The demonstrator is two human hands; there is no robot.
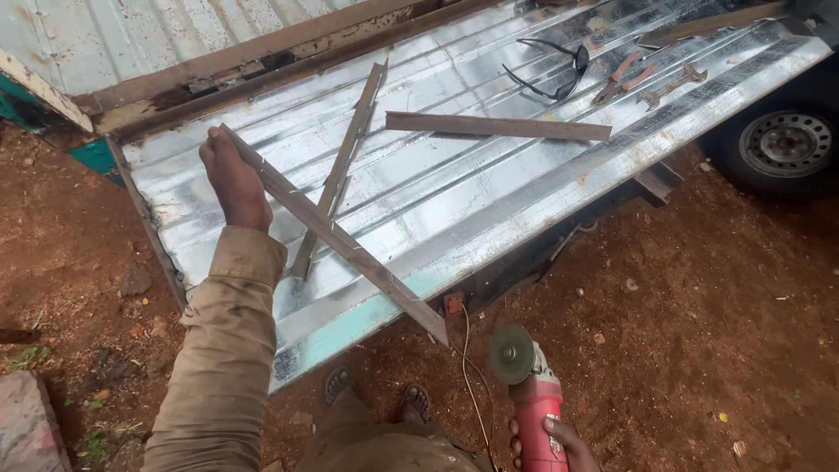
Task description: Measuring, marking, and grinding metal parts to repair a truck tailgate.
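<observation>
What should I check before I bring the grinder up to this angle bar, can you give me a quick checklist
1. Left hand holding the angle bar near its upper end: ok.
2. Right hand gripping the grinder by its red body, disc up and away from the bar: ok.
3. Bar supported: it lies across the metal sheet, but its lower end overhangs the edge: not ok.
4. Eye protection: the glasses lie on the sheet at the far end; whether any are worn: cannot tell.
5. Cord runs down just left of the disc: not ok.
6. Feet in open sandals below the overhanging end: not ok.
</observation>
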